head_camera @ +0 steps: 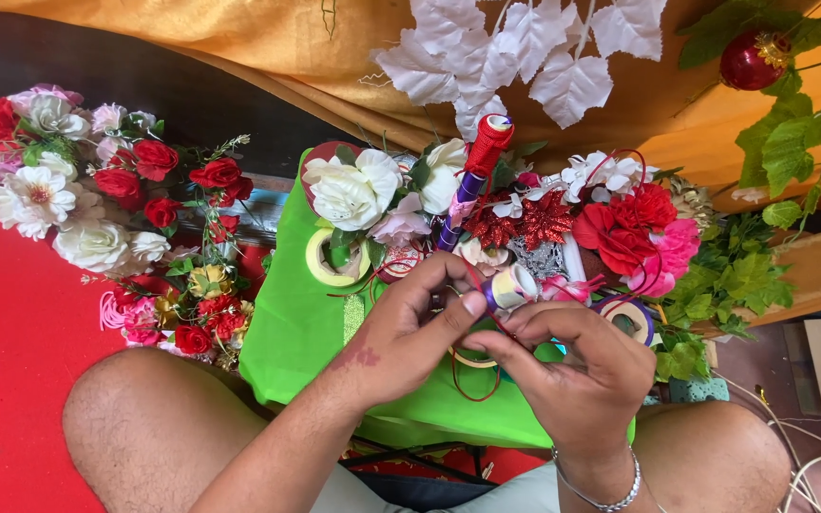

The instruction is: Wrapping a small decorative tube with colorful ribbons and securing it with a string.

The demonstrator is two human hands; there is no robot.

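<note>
Small purple spool (508, 288) with a white end sits mid-frame, just near of the flower pile, over the green cloth (287, 323). Left hand (401, 332) pinches the spool, thumb tip pressed to its left side, other fingers curled over the far side. Thin red thread (472, 285) runs across the left fingers down to the right hand (577, 370). Right hand is just near-right of the spool, fingers pressed together on the thread, tips touching the left thumb area; the exact pinch point is hidden. Silver bracelet (601, 494) on the right wrist.

Under the hands: a red wire loop (472, 389) and a tape ring, partly hidden. Left of the hands, a yellow-green tape roll (330, 261) lies flat on the cloth. Right of the spool, a purple-edged tape roll (631, 318).

Far of the hands: a tall red thread spool on a purple tube (482, 157), tilted; a white rose (353, 190); glittery red poinsettias (529, 220); red and pink fabric flowers (639, 237); green leaves (734, 275) to the right.

Far left: a bunch of red and white artificial flowers (97, 199) on a red mat (2, 332). Top: white fabric leaves (525, 47) against orange cloth (239, 38), and a red bauble (751, 59) top right. Bare knees at the near edge, left and right.
</note>
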